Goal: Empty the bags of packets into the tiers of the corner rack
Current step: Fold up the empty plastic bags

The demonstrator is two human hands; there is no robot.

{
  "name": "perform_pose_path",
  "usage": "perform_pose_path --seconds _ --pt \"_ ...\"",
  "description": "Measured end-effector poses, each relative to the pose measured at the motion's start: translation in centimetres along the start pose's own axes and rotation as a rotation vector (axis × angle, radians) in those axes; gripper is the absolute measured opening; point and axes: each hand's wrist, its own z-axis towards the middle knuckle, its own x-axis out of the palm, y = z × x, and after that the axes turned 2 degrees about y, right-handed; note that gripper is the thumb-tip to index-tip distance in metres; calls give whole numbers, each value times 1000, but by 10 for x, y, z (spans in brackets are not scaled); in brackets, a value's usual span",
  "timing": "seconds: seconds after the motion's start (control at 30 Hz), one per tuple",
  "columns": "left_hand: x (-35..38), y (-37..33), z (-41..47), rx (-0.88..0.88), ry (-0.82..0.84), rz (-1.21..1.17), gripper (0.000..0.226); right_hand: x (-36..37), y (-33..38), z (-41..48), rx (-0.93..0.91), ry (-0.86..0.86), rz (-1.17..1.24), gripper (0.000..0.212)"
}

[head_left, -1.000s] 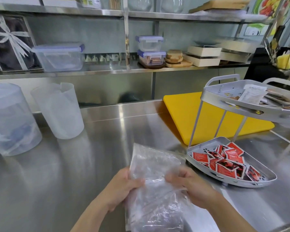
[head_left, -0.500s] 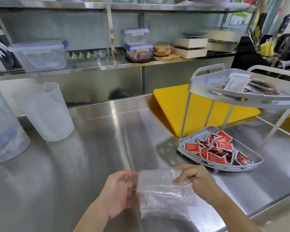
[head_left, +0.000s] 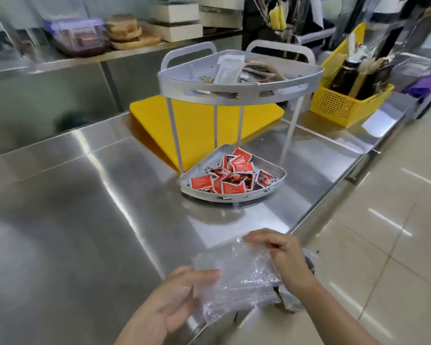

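At the table's [head_left: 85,220] near edge, our left hand [head_left: 182,292] and right hand [head_left: 284,260] both pinch the clear bag [head_left: 239,272].

Bright, even light; glare streaks the steel counter [head_left: 90,195]; shelves [head_left: 85,53] motion-blurred

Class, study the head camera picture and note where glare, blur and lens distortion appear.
Head view: glare streaks cross the steel counter and floor tiles; the back shelf is smeared with blur; the corner rack and red packets are sharp; the clear bag glints; the wide lens splays the rack's posts.
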Motion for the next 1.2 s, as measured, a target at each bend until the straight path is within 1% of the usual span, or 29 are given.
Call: perform_pose_path --seconds 0.07,0.1,0.13,0.17,0.2,0.23,0.27,0.33,0.37,0.4,0.43,0.47,0.5,0.53,0.6,0.7,0.77,0.83,0.9,0.97,1.03,1.1,1.13,1.17,1.2 --pt "26 4 7 -35 22 25 69 -23 -10 -2 49 -95 64 76" --pt "40 6 9 -58 28 47 62 -34 -15 -3 71 -135 103 75" --pt "54 10 12 -78 38 60 51 -47 -21 -4 102 -177 149 70" --pt "69 14 16 -92 31 68 41 -62 -27 -4 144 -212 204 61" --pt "81 19 24 -89 4 73 32 -78 -33 -5 205 -230 266 46" --pt "95 25 32 -70 -45 86 27 -94 -39 -7 281 -204 351 31" --pt "106 32 44 -36 -106 111 24 -112 -44 -9 360 -136 460 27" --pt "130 47 67 20 -198 173 22 -147 -54 -20 521 38 603 44" --pt "142 55 77 44 -220 195 21 -164 -59 -25 556 128 599 46" --pt "155 62 87 65 -237 213 20 -179 -64 -30 567 192 565 46" --pt "167 70 96 81 -257 227 22 -194 -69 -34 579 220 522 53" --pt "176 78 107 91 -270 240 24 -207 -77 -37 591 202 485 62" --pt "184 86 117 83 -288 250 24 -219 -84 -39 596 148 466 67" --pt "191 93 126 66 -309 253 22 -229 -91 -40 595 73 443 67" --pt "201 106 141 50 -332 290 17 -239 -99 -41 589 -43 399 60" --pt "214 111 161 55 -345 300 39 -247 -121 -38 543 -179 314 41" --pt "218 114 177 51 -317 260 54 -255 -145 -37 544 -247 245 39" --pt "219 125 202 60 -294 325 72 -263 -178 -35 581 -331 191 43" --pt "213 150 244 112 -319 547 74 -266 -222 -31 604 -400 123 47" --pt "207 182 295 220 -295 802 69 -266 -279 -22 593 -428 -50 50" --pt "196 222 351 265 -283 1018 58 -264 -344 -9 573 -375 -259 50" --pt "174 269 407 277 -258 1195 39 -261 -411 4 572 -275 -440 55" --pt "163 289 433 281 -265 1279 36 -259 -441 11 586 -229 -501 59" --pt "147 310 460 311 -259 1370 38 -258 -471 19 600 -197 -543 62" --pt "132 325 486 321 -219 1507 47 -256 -498 27 608 -168 -577 61"
